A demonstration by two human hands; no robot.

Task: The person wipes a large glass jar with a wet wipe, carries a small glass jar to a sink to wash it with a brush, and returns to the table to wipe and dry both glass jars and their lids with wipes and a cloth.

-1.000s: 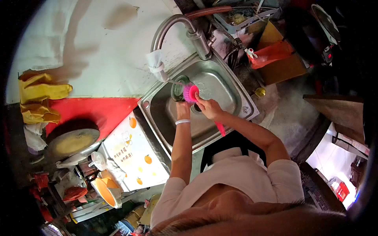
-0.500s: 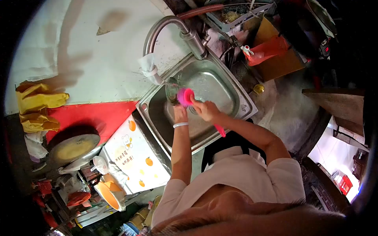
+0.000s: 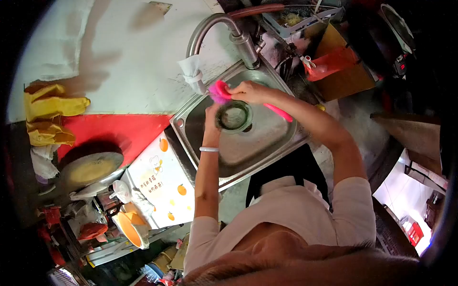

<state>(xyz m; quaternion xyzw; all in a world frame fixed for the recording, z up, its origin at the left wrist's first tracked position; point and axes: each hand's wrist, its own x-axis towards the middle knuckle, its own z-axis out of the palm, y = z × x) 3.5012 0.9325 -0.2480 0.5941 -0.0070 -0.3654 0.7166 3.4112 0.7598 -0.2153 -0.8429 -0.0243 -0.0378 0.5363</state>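
A round, clear glass bowl [image 3: 234, 116] with a greenish rim is over the sink basin. My left hand [image 3: 212, 117], a pale bracelet at its wrist, is closed on the bowl's left edge. In my right hand [image 3: 248, 91] is a pink scrub brush [image 3: 221, 90], gripped near its head, the long handle sticking out below my forearm. The bristles are just above the bowl, close to my left fingers; whether they touch the glass I cannot tell. Over the sink's upper left side curves the metal faucet [image 3: 206, 25], its spout end wrapped in white material.
The steel sink [image 3: 267, 143] has a raised rim. Yellow rubber gloves [image 3: 50, 112] hang at the left, above a wok [image 3: 90, 169]. A cardboard box [image 3: 350, 81] holding a red bag stands to the right. An orange container [image 3: 131, 229] sits at lower left.
The bowl has turned from edge-on to show its round face. My right hand has moved the brush up to the bowl's upper edge. The camera view has shifted slightly.
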